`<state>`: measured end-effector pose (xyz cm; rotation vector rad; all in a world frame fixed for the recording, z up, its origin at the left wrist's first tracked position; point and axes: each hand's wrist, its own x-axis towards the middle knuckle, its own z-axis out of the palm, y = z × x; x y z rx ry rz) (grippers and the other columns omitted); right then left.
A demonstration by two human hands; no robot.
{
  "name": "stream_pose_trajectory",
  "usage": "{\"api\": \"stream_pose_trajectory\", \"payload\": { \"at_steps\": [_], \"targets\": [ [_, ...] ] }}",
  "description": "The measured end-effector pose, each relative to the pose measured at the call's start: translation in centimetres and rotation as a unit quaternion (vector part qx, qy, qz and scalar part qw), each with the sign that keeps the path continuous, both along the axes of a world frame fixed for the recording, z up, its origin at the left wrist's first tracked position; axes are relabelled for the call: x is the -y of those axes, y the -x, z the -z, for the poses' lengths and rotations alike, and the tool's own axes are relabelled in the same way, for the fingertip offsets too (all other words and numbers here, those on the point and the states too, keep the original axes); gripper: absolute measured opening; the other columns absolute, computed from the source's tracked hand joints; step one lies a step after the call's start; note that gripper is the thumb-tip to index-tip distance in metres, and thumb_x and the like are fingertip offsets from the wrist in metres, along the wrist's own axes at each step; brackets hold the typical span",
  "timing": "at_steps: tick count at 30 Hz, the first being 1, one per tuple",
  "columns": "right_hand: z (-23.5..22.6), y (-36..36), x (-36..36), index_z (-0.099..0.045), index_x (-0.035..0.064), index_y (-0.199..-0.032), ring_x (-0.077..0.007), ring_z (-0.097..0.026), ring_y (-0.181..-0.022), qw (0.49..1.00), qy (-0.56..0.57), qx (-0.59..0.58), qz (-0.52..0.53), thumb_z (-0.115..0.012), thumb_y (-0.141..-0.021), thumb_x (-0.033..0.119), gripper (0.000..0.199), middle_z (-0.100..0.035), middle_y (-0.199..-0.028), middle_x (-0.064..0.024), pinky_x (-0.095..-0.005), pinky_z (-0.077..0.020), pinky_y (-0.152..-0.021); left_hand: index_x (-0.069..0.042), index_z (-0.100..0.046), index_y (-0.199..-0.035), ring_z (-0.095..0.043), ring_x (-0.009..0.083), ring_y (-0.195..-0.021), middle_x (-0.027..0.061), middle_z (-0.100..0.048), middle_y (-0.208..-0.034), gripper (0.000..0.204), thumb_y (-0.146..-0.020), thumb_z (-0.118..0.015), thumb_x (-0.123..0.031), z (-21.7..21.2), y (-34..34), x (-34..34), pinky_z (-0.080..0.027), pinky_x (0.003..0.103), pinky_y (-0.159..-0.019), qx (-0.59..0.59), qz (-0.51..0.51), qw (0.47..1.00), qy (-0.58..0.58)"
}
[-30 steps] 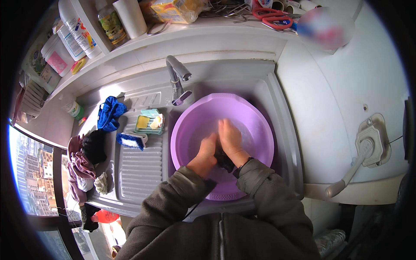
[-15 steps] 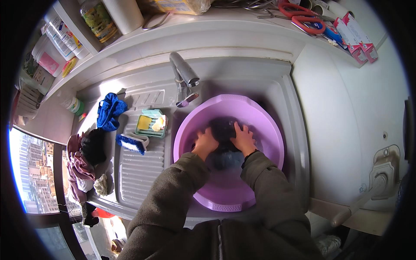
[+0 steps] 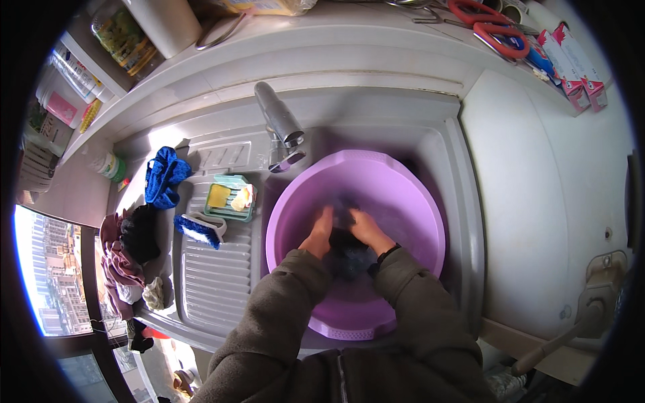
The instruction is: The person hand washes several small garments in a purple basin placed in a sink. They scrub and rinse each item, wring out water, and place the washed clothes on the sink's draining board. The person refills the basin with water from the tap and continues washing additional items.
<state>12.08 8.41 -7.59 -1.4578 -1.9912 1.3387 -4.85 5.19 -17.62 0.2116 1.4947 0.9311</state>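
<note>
Both hands are down in the purple basin [image 3: 416, 201], which sits in the sink [image 3: 463, 201] just right of the ribbed draining board [image 3: 215, 282]. The left hand [image 3: 318, 236] and right hand [image 3: 366, 230] are bunched close together around a dark wet cloth [image 3: 346, 252] — looks like both are clenched on it, squeezing or rubbing it, with the cloth sitting roughly in the middle of the basin, between the wrists. The tap [image 3: 279, 121] hangs over the far-left rim of the basin. On the left, on the draining board, there's a blue-and-white scrubbing brush [image 3: 200, 230], a green soap dish [image 3: 230, 199] with a yellow bar in it, and a crumpled blue cloth [image 3: 164, 176] further left. A heap of dark and pinkish clothes [image 3: 124, 262] sits at the left edge near the window. Red-handled scissors [image 3: 494, 30] lie on the far desk at the back right. What could go wrong, I'd guess: the grey jacket sleeves [image 3: 295, 282] reach right down to the wrists and sit very near the water, so a deeper push soaks the cuffs. The basin's near rim also hangs toward the sink's front edge — hard scrubbing could slosh water over onto the person's front or the floor.
</note>
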Motion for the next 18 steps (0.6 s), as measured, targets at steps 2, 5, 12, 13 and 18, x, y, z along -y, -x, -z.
{"api": "stream_pose_trajectory", "payload": {
  "at_steps": [2,5,12,13,18],
  "targets": [
    [-3.3,-0.2,-0.6,-0.063,-0.0012,-0.13,-0.0294,-0.069,-0.108,0.975,0.163,-0.151,-0.016,-0.068,-0.092,0.012,0.04,-0.072,-0.115,-0.0151,-0.0379,-0.0523,-0.093,-0.009,-0.062,-0.131,-0.065,0.0323,-0.115,0.0148,-0.067,-0.127,0.05,-0.099,-0.057,-0.047,-4.1,-0.3,-0.4,-0.052,0.051,-0.1,0.131,-0.076,0.988,0.026],
    [-7.9,-1.2,-1.5,-0.066,-0.0005,-0.123,-0.0199,-0.068,-0.102,0.886,0.307,-0.348,-0.005,-0.068,-0.096,0.015,0.031,-0.072,-0.112,-0.0085,-0.0347,-0.054,-0.091,-0.003,-0.056,-0.133,-0.064,0.0305,-0.119,0.0166,-0.065,-0.127,0.047,-0.103,-0.054,-0.038,-10.0,-0.5,-0.5,-0.052,0.048,-0.102,0.253,-0.068,0.965,-0.001],
    [-9.8,-0.8,-1.5,-0.063,-0.0034,-0.124,-0.0194,-0.065,-0.106,0.891,0.191,-0.334,0.242,-0.077,-0.091,0.041,0.056,-0.067,-0.115,-0.0136,-0.0357,-0.054,-0.089,-0.004,-0.061,-0.124,-0.069,0.031,-0.106,0.0141,-0.069,-0.117,0.039,-0.105,-0.052,-0.036,-16.7,-2.6,-0.4,-0.056,0.048,-0.095,0.317,-0.067,0.932,-0.162],
    [-9.4,-0.6,-1.1,-0.062,-0.004,-0.124,-0.0209,-0.066,-0.102,0.924,0.122,-0.288,0.221,-0.077,-0.091,0.041,0.057,-0.068,-0.111,-0.0148,-0.0364,-0.0539,-0.087,-0.005,-0.062,-0.123,-0.07,0.0306,-0.103,0.0131,-0.069,-0.114,0.04,-0.104,-0.056,-0.039,-17.2,-2.7,-0.5,-0.058,0.049,-0.093,0.303,-0.061,0.939,-0.151],
    [-7.8,0.5,0.3,-0.064,-0.004,-0.116,-0.0279,-0.07,-0.085,0.956,-0.131,-0.22,0.142,-0.073,-0.095,0.04,0.05,-0.072,-0.093,-0.0184,-0.0407,-0.0529,-0.076,-0.005,-0.062,-0.122,-0.07,0.0284,-0.099,0.0128,-0.069,-0.112,0.043,-0.101,-0.064,-0.043,-18.2,-4.0,-0.8,-0.058,0.046,-0.088,0.231,-0.075,0.964,-0.108]
  ]
}}
